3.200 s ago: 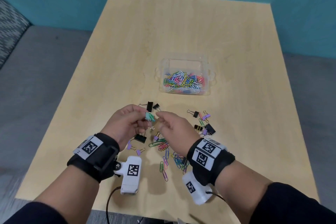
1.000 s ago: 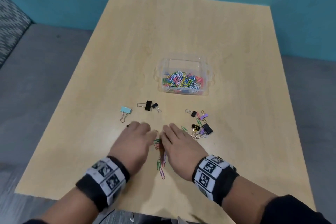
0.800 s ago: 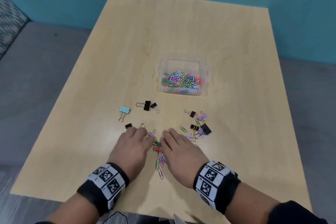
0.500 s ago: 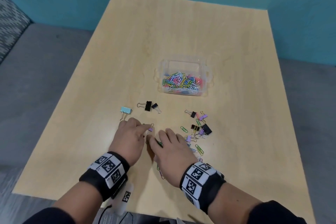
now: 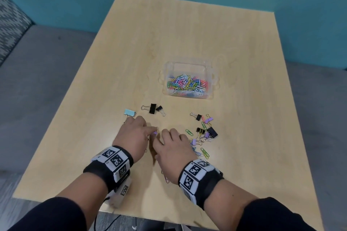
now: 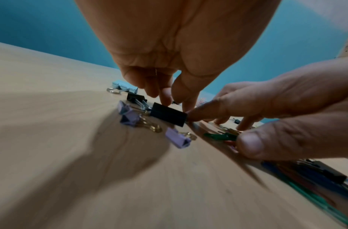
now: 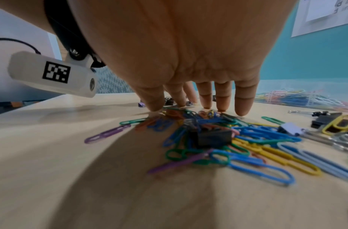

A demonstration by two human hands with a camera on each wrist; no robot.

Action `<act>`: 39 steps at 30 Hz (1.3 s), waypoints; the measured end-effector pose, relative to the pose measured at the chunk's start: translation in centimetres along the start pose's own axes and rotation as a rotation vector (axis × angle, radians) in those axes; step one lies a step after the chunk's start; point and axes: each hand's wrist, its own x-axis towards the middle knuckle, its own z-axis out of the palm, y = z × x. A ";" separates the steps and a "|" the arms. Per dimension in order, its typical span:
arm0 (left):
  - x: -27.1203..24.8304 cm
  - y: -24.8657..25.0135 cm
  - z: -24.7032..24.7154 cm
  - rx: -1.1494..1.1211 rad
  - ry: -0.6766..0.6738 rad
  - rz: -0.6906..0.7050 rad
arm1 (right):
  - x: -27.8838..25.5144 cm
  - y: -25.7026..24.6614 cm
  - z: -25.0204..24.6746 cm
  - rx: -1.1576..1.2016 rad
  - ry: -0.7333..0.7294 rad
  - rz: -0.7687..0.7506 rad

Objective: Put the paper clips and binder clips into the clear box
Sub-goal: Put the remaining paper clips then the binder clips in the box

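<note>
Here, the left hand [image 5: 131, 134] curls its fingertips onto a black binder clip [image 6: 168, 114], while the right hand [image 5: 173, 148] spreads straight fingers over loose paper clips [image 7: 218, 139] on the tabletop [image 5: 187, 33]. Beyond them, farther along the tabletop, stands the clear box [image 5: 210, 73], already holding coloured paper clips.

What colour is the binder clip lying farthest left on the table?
Light blue, with silver wire handles. It shows best in the head view, just beyond the left hand.

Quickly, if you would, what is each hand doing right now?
Left hand: fingers curled down, fingertips on a black binder clip; a firm grip cannot be told.
Right hand: open, straight fingers pressing on the pile of coloured paper clips.
</note>
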 end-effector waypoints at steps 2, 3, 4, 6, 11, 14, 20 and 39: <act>0.1 0.0 -0.2 0.026 -0.009 0.000 | 0.2 -0.1 0.1 -0.014 -0.013 -0.003; 0.2 -0.1 -0.3 0.045 -0.018 0.007 | -0.1 0.0 0.3 -0.010 -0.022 -0.014; 0.2 -0.2 -0.4 0.063 -0.026 0.013 | -0.6 0.3 0.4 -0.004 -0.030 -0.033; 0.2 -0.2 -0.6 0.099 -0.026 0.007 | -2.2 1.1 0.5 0.012 -0.037 -0.089; -1.2 1.6 -1.5 -0.020 0.110 -0.080 | -4.7 3.2 -0.1 0.076 0.000 -0.138; -3.3 4.1 -0.9 -0.151 0.077 -0.027 | -3.5 3.8 0.0 0.117 0.019 0.015; -4.3 6.1 1.0 -0.268 -0.037 -0.012 | -5.4 2.0 1.1 0.111 -0.048 -0.098; -5.4 4.8 2.8 -0.333 -0.045 -0.117 | -12.2 6.5 1.2 0.443 0.067 0.298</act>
